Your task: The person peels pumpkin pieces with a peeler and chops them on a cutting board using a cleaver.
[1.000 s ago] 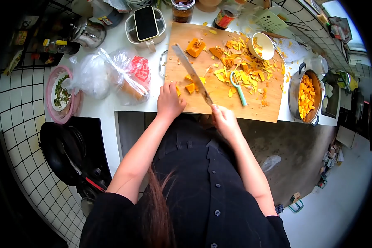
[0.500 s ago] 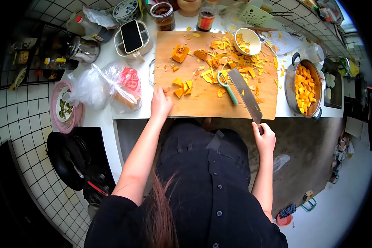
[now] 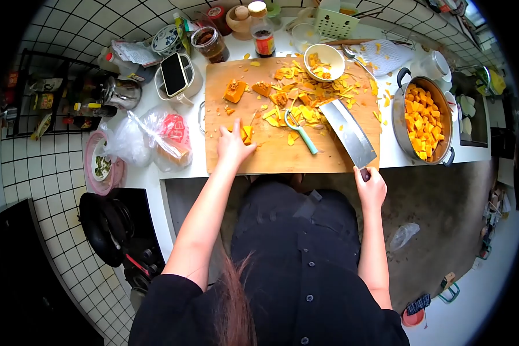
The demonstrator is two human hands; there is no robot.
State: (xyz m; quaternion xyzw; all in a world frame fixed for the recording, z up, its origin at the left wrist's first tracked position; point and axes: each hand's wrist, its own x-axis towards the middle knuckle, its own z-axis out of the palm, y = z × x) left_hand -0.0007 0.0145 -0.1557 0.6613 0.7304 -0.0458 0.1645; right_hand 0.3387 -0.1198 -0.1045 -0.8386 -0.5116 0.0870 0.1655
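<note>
My right hand (image 3: 371,189) is wrapped round the dark handle of a cleaver (image 3: 349,131). Its broad blade lies flat over the right side of the wooden cutting board (image 3: 282,158), among orange peelings. My left hand (image 3: 234,147) is over the board's front left, fingers spread beside cut pumpkin chunks (image 3: 247,134) that it partly hides. Larger pumpkin pieces (image 3: 234,90) with seeds sit farther back. Between the hands lies a green-handled peeler (image 3: 301,132). A white bowl (image 3: 324,62) with orange scraps stands at the board's back edge.
Right of the board stands a steel pot (image 3: 402,124) full of pumpkin cubes. To the left are plastic bags (image 3: 166,138) and a phone (image 3: 175,75) on a container. A jar (image 3: 210,45) and a sauce bottle (image 3: 262,34) line the back. A black pan (image 3: 101,228) sits lower left.
My left hand has moved from the board's front left edge forward to the pumpkin chunks, its fingers spreading. The cleaver's blade has turned flatter, showing its broad face. The camera view has shifted slightly.
</note>
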